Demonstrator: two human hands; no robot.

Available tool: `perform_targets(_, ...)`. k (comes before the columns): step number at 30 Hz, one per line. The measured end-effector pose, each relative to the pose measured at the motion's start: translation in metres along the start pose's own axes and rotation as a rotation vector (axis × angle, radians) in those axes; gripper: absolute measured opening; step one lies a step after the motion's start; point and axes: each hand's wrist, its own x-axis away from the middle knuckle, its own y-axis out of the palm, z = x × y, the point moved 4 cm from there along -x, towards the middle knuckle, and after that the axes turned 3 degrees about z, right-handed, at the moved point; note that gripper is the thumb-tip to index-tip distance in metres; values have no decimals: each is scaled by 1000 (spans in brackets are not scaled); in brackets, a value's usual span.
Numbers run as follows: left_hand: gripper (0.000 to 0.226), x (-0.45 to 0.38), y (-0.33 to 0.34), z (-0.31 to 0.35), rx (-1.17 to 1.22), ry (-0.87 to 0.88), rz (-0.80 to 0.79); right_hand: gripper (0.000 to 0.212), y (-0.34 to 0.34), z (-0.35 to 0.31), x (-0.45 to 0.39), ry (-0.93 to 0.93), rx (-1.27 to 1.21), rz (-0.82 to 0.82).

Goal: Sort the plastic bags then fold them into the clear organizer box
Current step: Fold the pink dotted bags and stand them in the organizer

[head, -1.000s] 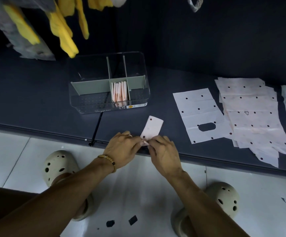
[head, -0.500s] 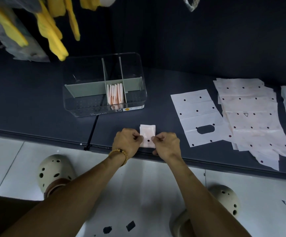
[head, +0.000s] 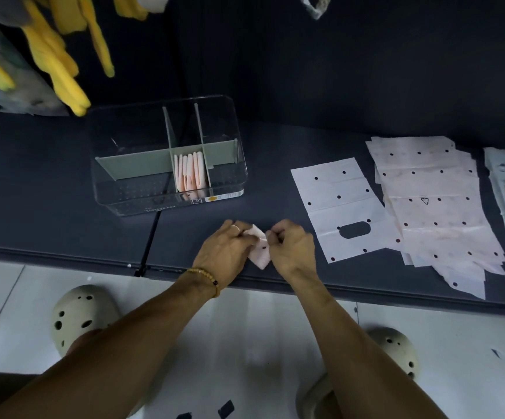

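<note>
- Head view: the left hand (head: 225,247) and the right hand (head: 290,246) meet over the near edge of the dark navy work surface (head: 48,207), both pinching one small folded pale pink plastic bag with black dots (head: 259,252) between them.
- The left hand's fingers lie closed over the bag's left side; it wears a ring and, at the wrist, a beaded amber bracelet (head: 207,278).
- The right hand is curled tight, its fingertips gripping the bag's upper right edge.
- The small folded bag rests on or just above the surface; which one cannot be told.
- Behind the hands stands the clear rectangular plastic organizer box with grey-green dividers (head: 166,155). Its narrow middle front compartment holds a row of folded pink bags set upright (head: 190,173); the other compartments show nothing inside.
- To the right of the hands a flat white dotted plastic bag with an oval handle cut-out (head: 342,207) lies spread on the surface.
- Just beside it, further right, is a fanned stack of flat pale pink dotted bags (head: 435,204).
- Yellow and grey cloths (head: 58,58) hang at the upper left.
</note>
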Motion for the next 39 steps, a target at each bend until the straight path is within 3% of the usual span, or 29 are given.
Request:
perform_targets(2, 28, -1, 3, -1, -26, -90, 8, 16, -10, 0, 6, -137, -8, 153)
perform_targets(4, 28, 0, 5, -1, -35, -175, 42, 23, -16, 3, 16, -347, 142, 264)
perform_targets(7, 30, 2, 11, 1, -77, -208, 45, 41, -1, 18, 34, -534, 409, 145)
perform_targets(9, 31, 3, 11, 1, -98, -202, 46, 54, 13, 31, 43, -544, 493, 11)
perform_targets(13, 28, 6, 2, 2, -159, -139, 94, 66, 24, 45, 45, -537, 639, -44)
perform_targets(15, 28, 3, 1, 6, -205, -24, 98, 68, 26, 48, 43, -541, 673, -76)
perform_targets(17, 41, -2, 11, 14, -206, 151, 24, 68, 27, 48, 42, -548, 671, -84)
perform_targets(19, 58, -7, 24, 20, -172, 217, -84, 69, 26, 47, 42, -546, 656, -81)
perform_targets(29, 49, -11, 18, -21, -137, 186, -75, 73, 24, 46, 42, -552, 658, -90)
perform_targets(34, 53, -16, -2, -52, -179, 131, -162, 73, 24, 46, 40, -547, 654, -90)
perform_targets(39, 51, -30, -9, -27, -63, 43, -83, 72, 22, 45, 42, -548, 637, -74)
